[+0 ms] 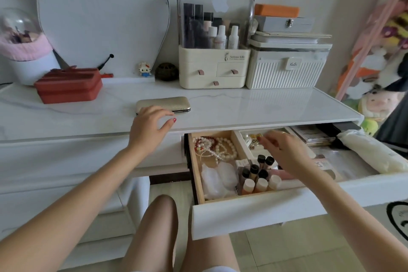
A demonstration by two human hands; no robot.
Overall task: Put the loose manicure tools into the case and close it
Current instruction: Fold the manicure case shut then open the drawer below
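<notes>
- We see the gold case [163, 104] lying closed and flat on the white vanity top [254, 104], in front of the red box [68, 85].
- Our left hand [149, 125] is over the tabletop just in front of the case, fingers loosely spread and lightly bent; its fingertips lie at the case's near edge, and we cannot tell whether they touch it. It holds nothing.
- Our right hand [281, 144] reaches into the open drawer [254, 212], over the tray of small jewellery [254, 139]. Its fingers are gently curled and blurred; we cannot tell whether they pinch anything.
- In the drawer, bead bracelets [215, 146] lie in the left compartment, and small bottles [259, 178] stand upright nearer the front.
- At the back of the top stand a cream cosmetics organizer [213, 68] and a ribbed white box [284, 70] beside it.
- We see no loose manicure tools clearly.
</notes>
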